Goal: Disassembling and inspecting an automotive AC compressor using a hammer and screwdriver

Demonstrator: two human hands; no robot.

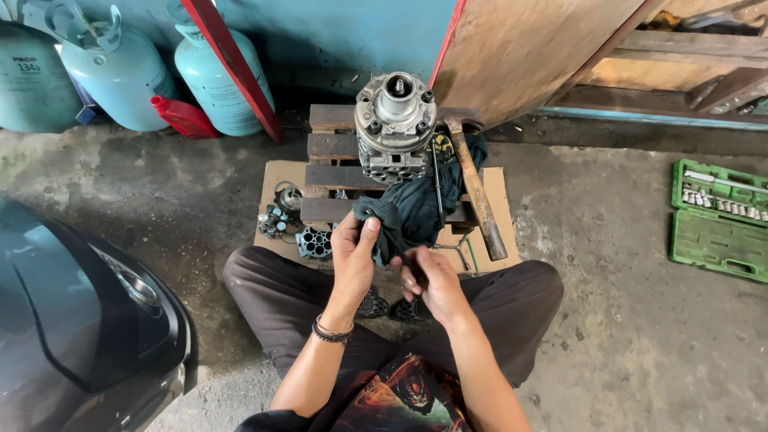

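The left hand (353, 258) pinches a fold of the dark blue-green rag (416, 210) between thumb and fingers, and the right hand (430, 282), just beside it, is closed around a small dark part wrapped in the same rag. The rag runs up from the hands onto the wooden pallet (336, 146). A metal compressor (394, 124) stands beyond the hands, with a hammer (475, 186) lying beyond the right hand.
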